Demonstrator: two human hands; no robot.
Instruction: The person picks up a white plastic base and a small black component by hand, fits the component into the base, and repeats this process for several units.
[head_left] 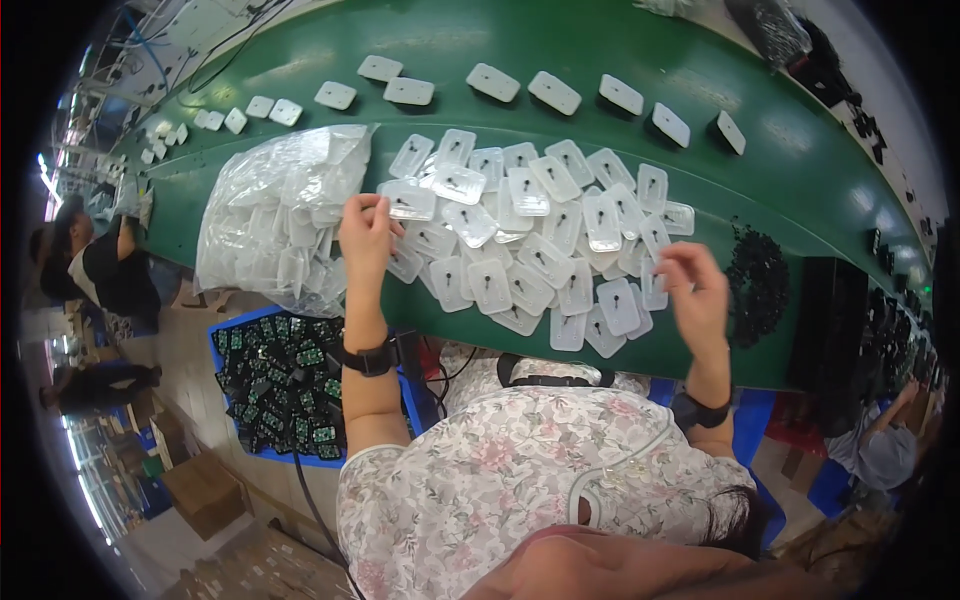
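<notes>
Approx. midway, I'd judge, tho no exact count poss.: most clear plastic pieces (490, 287) in the loose spread in front of me on the green desk (400, 310) show a small dark bit near the middle. What's left, afaict: the big clear bag (285, 220) to my left looks well filled w/ more pale pieces, and a heap of tiny black parts (757, 285) sits at the spread's right. My L hand (367, 235) is at the spread's left edge, btwn it and the bag, fingers bent w/ tips close tog.; can't tell if they pinch anything. My R hand (693, 285) is at the right edge, fingers curled, nr. a clear piece; grip unclear there too. White-topped units (555, 92) stand along the far side, apart from the spread.
</notes>
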